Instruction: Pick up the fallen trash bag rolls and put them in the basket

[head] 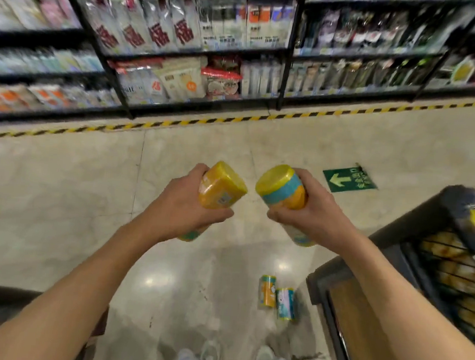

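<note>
Left hand (184, 204) gripped one yellow roll (221, 188), right hand (313, 210) another (282, 188). Two rolls (277, 296) lay on floor (beside basket (395, 233), at right). Roughly halfway; nothing visibly deposited.

Both your bare forearms reach forward and converge toward the middle of the view, above the floor (61, 195). Your left hand (184, 207) is turned back-up, fingers (200, 170) curled over the far side and thumb wrapped under, gripping a yellow roll (221, 188). Your right hand (313, 210) mirrors it just beside, near but not touching, its thumb hooked across the near side of a second roll (282, 187) and its fingers closed round the far side. Both wrists are bent slightly inward. Your shoes (246, 354) show below, on the floor.
</note>
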